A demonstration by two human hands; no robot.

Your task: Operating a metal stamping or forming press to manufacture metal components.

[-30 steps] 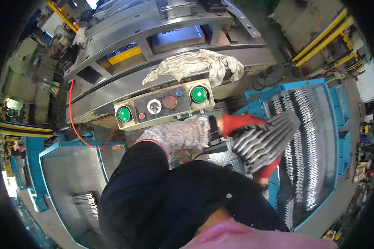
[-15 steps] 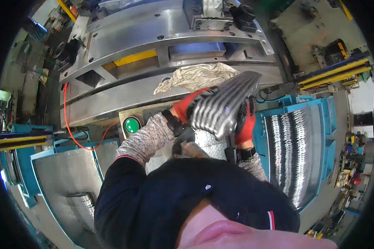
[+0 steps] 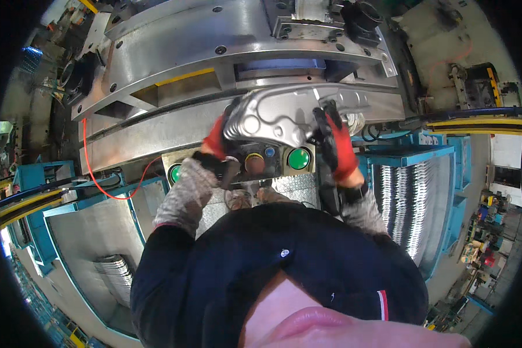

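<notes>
A nested stack of shiny stamped sheet-metal parts (image 3: 281, 113) is held up between my hands, its broad embossed face turned up. My left hand (image 3: 216, 139), in a red and black glove, grips the left end, where several layered edges show; its fingers are partly hidden behind the metal. On the right side my right hand (image 3: 337, 142), gloved alike, has its dark fingertips over the near edge of the stack. Just below the stack sits a control box with a green button (image 3: 298, 158) at its right and another green button (image 3: 176, 173) beside my left wrist.
A large steel press die (image 3: 174, 58) fills the far side. A bit of pale rag (image 3: 354, 123) shows behind the stack. At right stands a blue bin (image 3: 451, 203) packed with metal parts; at left, another blue-edged bin (image 3: 69, 232) holds a small stack (image 3: 115, 275). A red hose (image 3: 90, 156) hangs at left.
The stack has turned from upright and slanted to lying broadside, moving left and away from me. My left hand has shifted left to its end. The rag is now mostly covered; the control box shows.
</notes>
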